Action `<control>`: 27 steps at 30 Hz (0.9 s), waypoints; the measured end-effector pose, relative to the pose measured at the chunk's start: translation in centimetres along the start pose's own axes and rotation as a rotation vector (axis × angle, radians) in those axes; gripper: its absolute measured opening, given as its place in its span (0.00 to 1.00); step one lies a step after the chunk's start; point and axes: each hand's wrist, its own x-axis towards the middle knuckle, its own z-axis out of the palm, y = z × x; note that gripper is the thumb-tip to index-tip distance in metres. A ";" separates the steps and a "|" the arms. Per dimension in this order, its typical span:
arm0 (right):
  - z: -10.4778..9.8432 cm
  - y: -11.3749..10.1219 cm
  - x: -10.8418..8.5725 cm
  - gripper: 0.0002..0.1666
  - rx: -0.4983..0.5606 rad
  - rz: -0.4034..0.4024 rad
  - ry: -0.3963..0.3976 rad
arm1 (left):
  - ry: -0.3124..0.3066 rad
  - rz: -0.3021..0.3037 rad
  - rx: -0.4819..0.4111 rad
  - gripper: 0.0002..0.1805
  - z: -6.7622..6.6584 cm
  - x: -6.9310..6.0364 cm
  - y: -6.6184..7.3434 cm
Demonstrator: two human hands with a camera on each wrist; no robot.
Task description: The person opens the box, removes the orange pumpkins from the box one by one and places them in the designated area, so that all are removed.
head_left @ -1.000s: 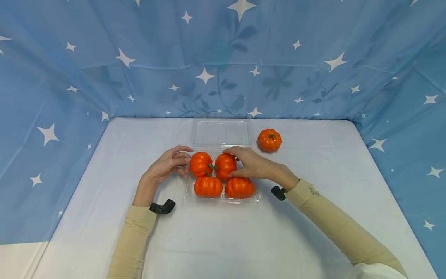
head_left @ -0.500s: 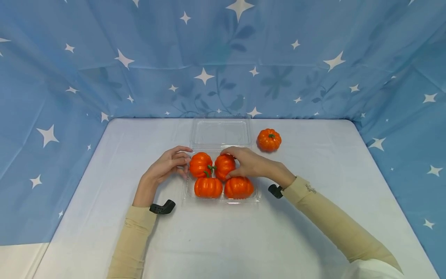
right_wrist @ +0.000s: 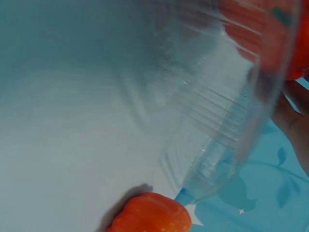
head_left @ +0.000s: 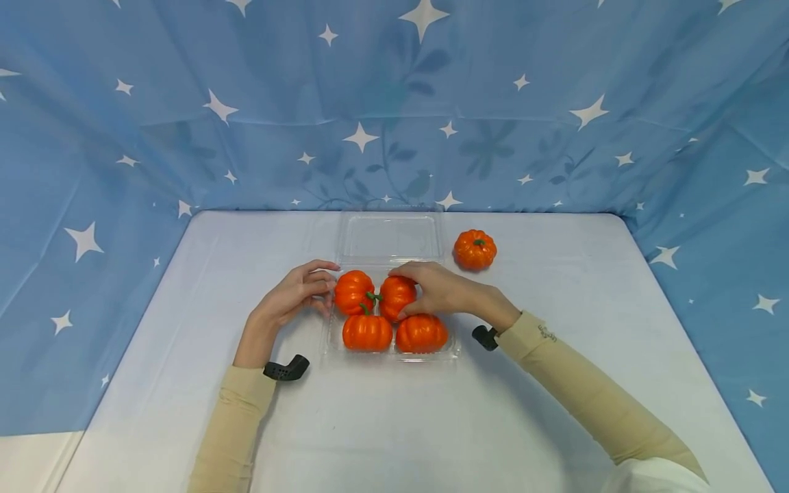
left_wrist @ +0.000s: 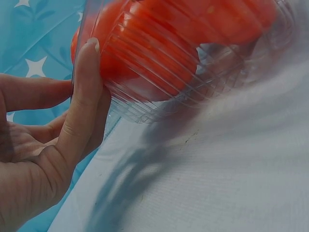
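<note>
A clear, thin-walled plastic clamshell container [head_left: 394, 356] is the landmark, its lid [head_left: 391, 237] folded back on the far side. In the container's far right part lies a glossy orange ribbed pumpkin with a green stem [head_left: 397, 297], tipped on its side, stem pointing inward. The right hand [head_left: 446, 287] curves over it, thumb on the near side and fingers on the far side, gripping it. The left hand [head_left: 303, 289] pinches the container's left rim, thumb against the outer wall and a finger on the rim's other side. Three more orange pumpkins fill the container's far left [head_left: 354, 293], near left [head_left: 367, 333] and near right [head_left: 422, 334]; a fifth, the loose orange pumpkin [head_left: 474, 250], sits upright beyond the container's far right corner.

The gripped pumpkin looks light and firm, with a smooth skin that may slip; its broad ribbed sides seem the best hold, the stem looking too slim. The container looks light and flexible, likely to skid or buckle, so the stiffer rim suits a gentle pinch.
</note>
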 end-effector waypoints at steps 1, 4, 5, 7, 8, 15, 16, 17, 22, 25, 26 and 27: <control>0.0 0.0 0.0 0.44 0.007 -0.002 0.008 | 0.001 -0.002 0.000 0.25 0.0 0.0 0.0; 0.2 0.1 -0.1 0.43 0.030 -0.010 0.038 | 0.000 -0.005 0.006 0.25 0.0 0.0 0.0; 0.3 0.2 -0.2 0.42 0.037 -0.011 0.047 | -0.001 -0.005 0.008 0.25 -0.1 0.0 0.0; 0.5 0.3 -0.3 0.41 0.047 -0.018 0.065 | -0.003 -0.004 0.011 0.25 -0.1 0.0 -0.1; 0.5 0.3 -0.3 0.41 0.053 -0.021 0.074 | -0.004 -0.003 0.012 0.25 -0.1 0.0 -0.1; 0.6 0.7 -0.7 0.41 0.086 -0.023 0.105 | 0.001 -0.001 0.014 0.25 -0.1 0.0 0.1; 0.6 0.7 -0.8 0.41 0.092 -0.023 0.107 | 0.001 -0.001 0.014 0.25 -0.1 0.0 0.1; 0.6 0.8 -0.8 0.41 0.092 -0.022 0.110 | 0.000 -0.001 0.015 0.25 -0.1 0.0 0.0; 0.6 1.1 -1.1 0.40 0.122 -0.015 0.124 | 0.000 -0.002 0.020 0.26 -0.1 0.0 0.0; 0.7 1.3 -1.4 0.39 0.145 -0.022 0.138 | 0.000 -0.005 0.020 0.26 -0.1 0.0 0.1; 0.7 1.4 -1.4 0.39 0.153 -0.024 0.144 | -0.001 -0.006 0.020 0.26 -0.1 0.0 0.1; 0.7 1.5 -1.5 0.39 0.160 -0.023 0.149 | -0.003 -0.006 0.020 0.26 -0.1 0.1 0.1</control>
